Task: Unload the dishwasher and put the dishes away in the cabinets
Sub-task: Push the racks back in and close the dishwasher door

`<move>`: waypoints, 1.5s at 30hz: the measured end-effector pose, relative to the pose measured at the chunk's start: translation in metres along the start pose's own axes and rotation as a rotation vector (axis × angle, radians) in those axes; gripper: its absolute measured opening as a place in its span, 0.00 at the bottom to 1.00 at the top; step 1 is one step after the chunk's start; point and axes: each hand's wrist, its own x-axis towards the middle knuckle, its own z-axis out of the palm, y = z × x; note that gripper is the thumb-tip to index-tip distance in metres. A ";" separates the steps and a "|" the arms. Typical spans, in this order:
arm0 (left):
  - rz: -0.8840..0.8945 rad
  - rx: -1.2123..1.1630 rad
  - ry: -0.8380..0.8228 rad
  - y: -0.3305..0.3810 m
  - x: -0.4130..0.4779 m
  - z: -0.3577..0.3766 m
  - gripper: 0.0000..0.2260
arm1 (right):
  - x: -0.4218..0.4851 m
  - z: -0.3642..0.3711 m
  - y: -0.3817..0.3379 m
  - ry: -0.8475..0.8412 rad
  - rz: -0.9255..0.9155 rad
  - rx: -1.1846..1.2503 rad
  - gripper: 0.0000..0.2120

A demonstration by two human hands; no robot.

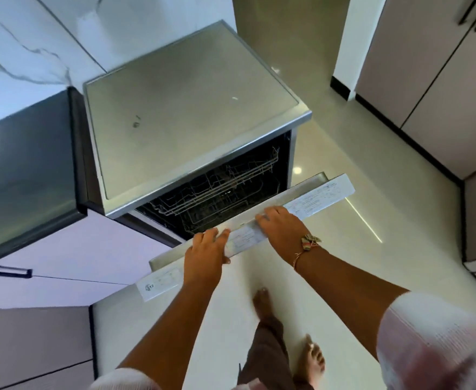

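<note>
A steel dishwasher (pixel 191 114) stands in the middle of the view with its door (pixel 321 197) tilted partly open. Both of my hands grip the door's top edge: my left hand (pixel 206 253) near its left part, my right hand (pixel 283 230) near its middle. A white sticker strip runs along that edge. Through the gap I see wire racks (pixel 220 190) in the dark interior. No dishes are visible on the racks from here.
A white marble counter (pixel 28 43) lies to the left above a dark panel. A drawer with a dark handle (pixel 11 271) is at lower left. Tall cabinets (pixel 428 80) line the right side. My bare feet stand on the pale tiled floor (pixel 344 153).
</note>
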 end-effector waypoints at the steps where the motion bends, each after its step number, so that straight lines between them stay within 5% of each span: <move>1: 0.001 0.000 0.010 -0.003 0.005 -0.003 0.32 | 0.005 0.000 0.000 0.027 -0.007 -0.024 0.18; 10: -0.014 -0.080 0.123 -0.035 0.043 -0.024 0.27 | 0.058 -0.027 0.002 0.033 -0.115 -0.203 0.26; 16: -0.052 -0.013 0.311 -0.057 0.074 -0.040 0.45 | 0.105 -0.053 0.004 0.066 -0.188 -0.295 0.22; 24: -0.123 -0.042 0.306 -0.084 0.110 -0.050 0.48 | 0.153 -0.060 0.012 0.341 -0.270 -0.337 0.23; 32: -0.095 -0.033 0.171 -0.108 0.143 -0.068 0.57 | 0.193 -0.080 0.029 -0.032 -0.282 -0.381 0.53; 37: -0.053 -0.071 0.003 -0.114 0.155 -0.071 0.57 | 0.199 -0.084 0.030 -0.108 -0.249 -0.339 0.54; 45: -0.032 -0.060 0.085 -0.113 0.152 -0.066 0.55 | 0.203 -0.085 0.031 -0.129 -0.235 -0.280 0.54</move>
